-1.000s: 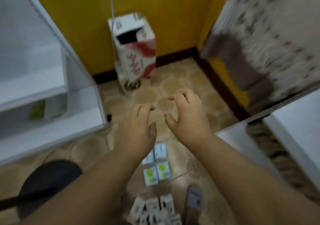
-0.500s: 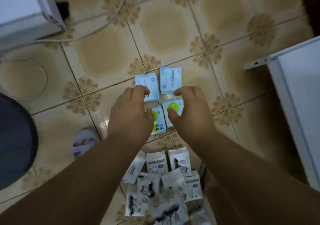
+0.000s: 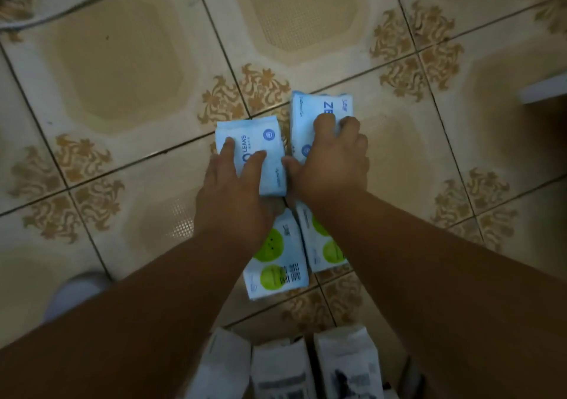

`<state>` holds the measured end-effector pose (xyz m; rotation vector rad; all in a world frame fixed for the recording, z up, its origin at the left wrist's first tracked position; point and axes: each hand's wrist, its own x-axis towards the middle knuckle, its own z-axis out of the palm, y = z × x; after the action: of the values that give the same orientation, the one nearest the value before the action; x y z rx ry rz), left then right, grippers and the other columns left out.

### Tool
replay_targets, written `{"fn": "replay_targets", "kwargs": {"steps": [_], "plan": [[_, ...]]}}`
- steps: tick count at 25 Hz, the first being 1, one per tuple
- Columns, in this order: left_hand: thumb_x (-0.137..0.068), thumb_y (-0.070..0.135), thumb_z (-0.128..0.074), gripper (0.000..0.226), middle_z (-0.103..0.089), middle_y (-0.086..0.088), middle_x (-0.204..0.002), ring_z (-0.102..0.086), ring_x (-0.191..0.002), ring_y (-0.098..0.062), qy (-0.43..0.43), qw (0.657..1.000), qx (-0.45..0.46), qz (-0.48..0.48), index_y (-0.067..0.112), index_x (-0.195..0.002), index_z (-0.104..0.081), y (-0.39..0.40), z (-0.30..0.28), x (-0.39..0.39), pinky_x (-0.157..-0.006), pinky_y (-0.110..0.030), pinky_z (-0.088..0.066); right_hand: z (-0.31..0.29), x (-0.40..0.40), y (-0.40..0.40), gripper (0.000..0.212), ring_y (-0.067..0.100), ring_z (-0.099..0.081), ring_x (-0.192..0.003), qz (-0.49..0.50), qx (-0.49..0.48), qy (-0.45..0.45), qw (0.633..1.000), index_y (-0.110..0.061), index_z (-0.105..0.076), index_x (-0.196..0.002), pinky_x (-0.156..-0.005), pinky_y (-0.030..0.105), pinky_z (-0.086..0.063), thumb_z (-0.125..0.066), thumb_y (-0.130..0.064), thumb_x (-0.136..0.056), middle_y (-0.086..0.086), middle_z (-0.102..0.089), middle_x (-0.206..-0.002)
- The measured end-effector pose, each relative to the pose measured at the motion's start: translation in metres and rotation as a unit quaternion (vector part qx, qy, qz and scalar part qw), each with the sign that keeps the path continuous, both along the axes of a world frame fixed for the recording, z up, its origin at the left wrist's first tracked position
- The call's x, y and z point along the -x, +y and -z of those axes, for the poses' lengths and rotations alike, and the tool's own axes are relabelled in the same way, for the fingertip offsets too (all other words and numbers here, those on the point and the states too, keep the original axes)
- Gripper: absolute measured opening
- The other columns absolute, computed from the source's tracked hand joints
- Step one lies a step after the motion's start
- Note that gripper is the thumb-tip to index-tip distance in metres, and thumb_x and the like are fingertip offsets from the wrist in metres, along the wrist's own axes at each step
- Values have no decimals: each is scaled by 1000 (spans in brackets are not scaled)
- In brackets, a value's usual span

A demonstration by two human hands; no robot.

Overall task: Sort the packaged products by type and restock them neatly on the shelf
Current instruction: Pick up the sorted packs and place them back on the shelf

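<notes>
On tiled floor [image 3: 122, 61], hands grip blue packs [image 3: 270, 153], green-dotted packs [image 3: 276, 260] beneath forearms

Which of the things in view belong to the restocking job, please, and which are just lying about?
Job:
- left blue pack, under left hand
- right blue pack, under right hand
- green-dot packs
- white packs

Lying about:
- cable
- floor tiles

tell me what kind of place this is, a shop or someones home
Hard to say for sure; it looks like an indoor room, perhaps a small shop's stock area. The patterned tiled floor serves as the sorting space: blue packs, green-dot packs and white packs lie grouped by type on it.
</notes>
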<state>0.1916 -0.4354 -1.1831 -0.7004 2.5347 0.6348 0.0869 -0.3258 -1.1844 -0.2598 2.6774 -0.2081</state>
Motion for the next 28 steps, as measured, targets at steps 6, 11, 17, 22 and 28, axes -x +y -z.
{"fn": "replay_targets", "kwargs": {"steps": [6,11,17,22,28], "plan": [[-80,23,-66,20,-64,-6,-102,-60,-88,-27,99,973,-80,-193,19,-100,-67,-34,-51,27,-73,-30,-44,-73,35,18,17,31,-63,-92,429,413,-281,753,-18,-60,-104,-80,43,-53,-58,-27,-90,12,-64,-106],[-98,10,-47,15,-62,-4,-86,-63,-74,-16,84,822,-294,-481,14,-92,-60,-45,-237,40,-68,-28,-55,-259,44,75,59,41,-40,-137,477,579,-476,459,-10,-47,-144,-115,53,-27,-29,-19,-88,17,-43,-150],[-96,4,-47,25,-72,-6,-81,-69,-74,-22,170,741,-416,-499,15,-84,-66,-18,-541,115,-65,-34,-58,-574,107,97,46,35,-63,-113,414,623,-472,466,-14,-66,-122,-76,42,-57,-35,-31,-93,13,-63,-130],[-100,55,-34,51,-73,-6,-109,-71,-96,-25,265,604,-584,-474,19,-109,-68,27,-755,194,-82,-47,-57,-812,159,126,44,33,-70,-93,357,700,-370,496,-15,-67,-117,-60,41,-57,-41,-34,-87,13,-67,-118],[-87,60,-43,60,-74,-11,-105,-73,-85,-22,243,649,-700,-175,11,-112,-66,32,-915,283,-61,-32,-60,-968,168,141,51,37,-54,-126,316,806,-179,467,-16,-62,-131,-99,52,-48,-44,-36,-87,15,-58,-137]]}}
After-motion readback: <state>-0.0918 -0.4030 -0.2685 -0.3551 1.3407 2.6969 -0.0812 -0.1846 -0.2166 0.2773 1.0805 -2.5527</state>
